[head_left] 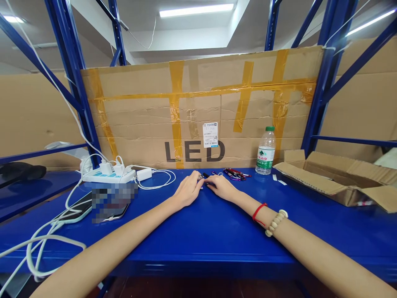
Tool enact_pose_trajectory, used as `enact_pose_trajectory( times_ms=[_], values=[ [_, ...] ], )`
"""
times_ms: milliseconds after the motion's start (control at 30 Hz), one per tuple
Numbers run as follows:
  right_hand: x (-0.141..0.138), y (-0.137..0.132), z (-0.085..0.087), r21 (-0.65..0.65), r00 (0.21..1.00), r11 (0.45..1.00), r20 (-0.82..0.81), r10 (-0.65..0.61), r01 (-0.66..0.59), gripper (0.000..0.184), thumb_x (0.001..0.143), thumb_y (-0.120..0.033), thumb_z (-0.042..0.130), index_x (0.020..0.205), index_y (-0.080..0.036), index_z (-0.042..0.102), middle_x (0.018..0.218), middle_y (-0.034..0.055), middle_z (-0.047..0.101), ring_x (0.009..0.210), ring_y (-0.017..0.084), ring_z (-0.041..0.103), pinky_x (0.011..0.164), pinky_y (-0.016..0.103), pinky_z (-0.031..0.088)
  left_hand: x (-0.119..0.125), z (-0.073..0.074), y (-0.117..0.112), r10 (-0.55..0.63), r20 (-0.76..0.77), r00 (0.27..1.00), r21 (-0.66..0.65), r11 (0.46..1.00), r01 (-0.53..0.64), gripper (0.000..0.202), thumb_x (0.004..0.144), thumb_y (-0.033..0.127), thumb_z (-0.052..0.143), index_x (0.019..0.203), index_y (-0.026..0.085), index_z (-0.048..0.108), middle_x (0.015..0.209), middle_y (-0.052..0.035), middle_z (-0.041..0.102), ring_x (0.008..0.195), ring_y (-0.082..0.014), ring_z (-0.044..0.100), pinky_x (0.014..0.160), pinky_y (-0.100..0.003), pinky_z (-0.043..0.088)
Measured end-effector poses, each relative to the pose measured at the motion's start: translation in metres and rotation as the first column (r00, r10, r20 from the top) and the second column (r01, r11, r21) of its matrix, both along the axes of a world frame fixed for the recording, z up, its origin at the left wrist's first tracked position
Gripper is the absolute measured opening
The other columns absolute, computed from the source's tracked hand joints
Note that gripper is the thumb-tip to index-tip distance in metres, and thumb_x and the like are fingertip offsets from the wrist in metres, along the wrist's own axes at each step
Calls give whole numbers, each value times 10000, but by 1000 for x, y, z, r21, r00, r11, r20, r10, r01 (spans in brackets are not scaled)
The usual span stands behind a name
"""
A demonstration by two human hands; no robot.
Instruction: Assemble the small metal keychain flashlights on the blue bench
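Both my hands meet near the back of the blue shelf (pixel 198 231). My left hand (pixel 187 190) has its fingers curled around a small silvery part at its fingertips. My right hand (pixel 222 187) is closed on a short black pen-like item (pixel 206 176) that lies between the two hands. A red cord and a bead bracelet (pixel 276 222) circle my right wrist. Just behind my right hand lies a small pile of coloured clips and pens (pixel 235 174).
A water bottle (pixel 265 151) stands right of the pile. An open cardboard box (pixel 338 178) sits at the right. A white power strip (pixel 108 174) with chargers, white cables (pixel 46 240) and a phone (pixel 93 207) lie at the left. A taped cardboard sheet marked LED (pixel 201 111) forms the back wall.
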State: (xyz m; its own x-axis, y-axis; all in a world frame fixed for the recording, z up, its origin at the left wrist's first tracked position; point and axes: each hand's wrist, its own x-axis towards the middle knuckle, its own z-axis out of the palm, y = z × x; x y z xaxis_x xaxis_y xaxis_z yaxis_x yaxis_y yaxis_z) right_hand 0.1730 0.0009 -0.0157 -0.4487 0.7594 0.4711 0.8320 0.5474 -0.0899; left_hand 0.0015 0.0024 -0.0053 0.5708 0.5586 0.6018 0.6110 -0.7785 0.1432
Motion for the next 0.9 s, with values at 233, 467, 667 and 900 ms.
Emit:
enact_pose_trajectory(
  times_ms=[233, 467, 667, 900],
  values=[
    [2, -1, 4, -19, 996, 996, -15, -92, 91, 214, 771, -158, 490, 904, -191, 654, 897, 60, 646, 843, 177, 573, 753, 288, 401, -2, -2, 4, 54, -59, 997, 26, 998, -52, 193, 888, 333, 276, 978, 246, 422, 941, 5, 497, 787, -137, 548, 654, -230, 409],
    [3, -3, 4, 3, 980, 982, 66, -189, 190, 205, 805, -237, 461, 880, -229, 652, 913, 55, 632, 885, 193, 549, 723, 305, 353, 0, -5, 6, 95, -31, 995, -130, 987, -99, 230, 892, 279, 269, 1109, 205, 278, 840, -26, 592, 765, -179, 597, 644, -263, 433],
    [4, -2, 4, -35, 974, 973, 19, -226, 226, 120, 774, -261, 524, 797, -224, 636, 847, 19, 660, 931, 202, 538, 740, 317, 320, -2, -6, 7, 36, 13, 999, -76, 996, -35, 193, 890, 257, 277, 1071, 222, 338, 994, -40, 538, 911, -169, 542, 741, -276, 432],
    [6, -3, 5, -85, 959, 960, -68, -274, 268, 135, 742, -326, 555, 759, -210, 621, 794, 6, 666, 793, 165, 581, 706, 293, 334, -4, -7, 10, 43, 54, 998, -28, 999, -42, 183, 877, 274, 328, 1025, 251, 433, 989, -14, 458, 952, -149, 490, 746, -245, 439]
  ],
)
